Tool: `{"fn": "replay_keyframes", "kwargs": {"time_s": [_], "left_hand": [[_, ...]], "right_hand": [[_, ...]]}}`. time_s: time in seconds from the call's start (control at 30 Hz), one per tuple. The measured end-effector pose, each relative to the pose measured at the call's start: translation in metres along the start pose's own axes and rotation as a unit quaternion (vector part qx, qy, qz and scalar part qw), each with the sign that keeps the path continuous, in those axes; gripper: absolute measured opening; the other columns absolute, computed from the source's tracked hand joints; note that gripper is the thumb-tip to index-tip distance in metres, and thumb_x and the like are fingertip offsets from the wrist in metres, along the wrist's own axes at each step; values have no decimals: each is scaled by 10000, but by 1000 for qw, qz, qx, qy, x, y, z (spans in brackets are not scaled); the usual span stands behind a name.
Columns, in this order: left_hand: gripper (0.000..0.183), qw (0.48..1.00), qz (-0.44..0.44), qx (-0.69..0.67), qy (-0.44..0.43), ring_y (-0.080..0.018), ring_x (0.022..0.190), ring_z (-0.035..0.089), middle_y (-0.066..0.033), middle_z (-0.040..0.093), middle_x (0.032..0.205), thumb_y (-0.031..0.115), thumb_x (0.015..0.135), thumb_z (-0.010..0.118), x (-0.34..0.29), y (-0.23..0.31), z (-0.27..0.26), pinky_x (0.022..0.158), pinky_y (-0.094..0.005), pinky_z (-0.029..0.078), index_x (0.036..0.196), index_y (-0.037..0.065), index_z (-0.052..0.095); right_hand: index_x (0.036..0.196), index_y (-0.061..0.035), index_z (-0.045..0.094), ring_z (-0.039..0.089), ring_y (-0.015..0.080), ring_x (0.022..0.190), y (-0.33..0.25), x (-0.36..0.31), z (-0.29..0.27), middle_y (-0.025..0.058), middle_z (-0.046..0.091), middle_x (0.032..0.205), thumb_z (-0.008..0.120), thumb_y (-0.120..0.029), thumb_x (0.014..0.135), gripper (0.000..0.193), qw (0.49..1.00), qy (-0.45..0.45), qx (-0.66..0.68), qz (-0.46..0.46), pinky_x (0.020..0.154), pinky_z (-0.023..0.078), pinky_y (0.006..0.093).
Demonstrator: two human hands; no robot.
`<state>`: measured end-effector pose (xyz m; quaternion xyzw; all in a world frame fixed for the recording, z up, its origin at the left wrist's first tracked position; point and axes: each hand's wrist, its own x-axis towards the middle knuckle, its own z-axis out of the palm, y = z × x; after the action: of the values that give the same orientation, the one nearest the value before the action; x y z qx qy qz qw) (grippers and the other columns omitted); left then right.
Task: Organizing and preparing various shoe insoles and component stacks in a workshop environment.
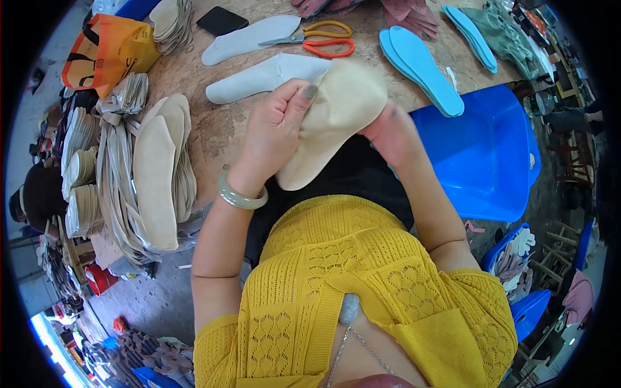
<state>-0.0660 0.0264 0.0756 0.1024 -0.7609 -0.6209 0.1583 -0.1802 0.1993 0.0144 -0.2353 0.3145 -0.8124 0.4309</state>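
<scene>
My left hand (275,126) is closed on a beige insole (343,103), its thumb pressed on the upper face and the fingers curled. The insole is held tilted above my lap, at the table's near edge. My right hand (393,136) is at the insole's right edge, blurred, its fingers mostly hidden by it. Just beyond, two pale grey-white insoles lie on the worn table (187,84): one nearer (242,84), partly covered by the beige insole, and one farther (252,37). Scissors (323,39) with orange and yellow handles rest across the farther one.
A black phone (222,21) and an orange bag (107,55) lie at the far left. Stacked beige insoles (155,174) fill the left side. Light blue insoles (424,71) lie at the right, above a blue plastic bin (479,155). Dark red pieces (407,16) sit at the back.
</scene>
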Motion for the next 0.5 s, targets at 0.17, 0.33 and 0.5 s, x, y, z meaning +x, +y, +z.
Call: {"fn": "replay_keyframes", "kwargs": {"time_s": [0.17, 0.33, 0.5], "left_hand": [[263, 996, -29, 51, -71, -10, 707, 365, 92, 450, 755, 250, 1004, 468, 7, 11, -21, 642, -172, 339, 954, 25, 595], [238, 953, 84, 251, -148, -35, 681, 432, 14, 527, 707, 260, 965, 531, 35, 9, -40, 609, -219, 386, 949, 40, 619], [221, 870, 81, 485, -38, -187, 700, 596, -77, 646, 810, 191, 823, 661, 52, 15, -63, 614, -287, 449, 1012, 75, 657]], "right_hand": [[1365, -51, 412, 593, 197, 1061, -40, 36, -12, 112, 589, 1213, 674, -97, 798, 626, 984, 0, -173, -32, 915, 474, 333], [1212, -70, 591, 574, 126, 870, -63, 70, -2, 51, 640, 987, 661, -4, 739, 482, 827, -133, -546, -14, 804, 449, 264], [890, -43, 688, 617, 162, 781, -67, 129, -11, 28, 654, 811, 656, -53, 748, 146, 691, -109, -688, -193, 724, 475, 293]]}}
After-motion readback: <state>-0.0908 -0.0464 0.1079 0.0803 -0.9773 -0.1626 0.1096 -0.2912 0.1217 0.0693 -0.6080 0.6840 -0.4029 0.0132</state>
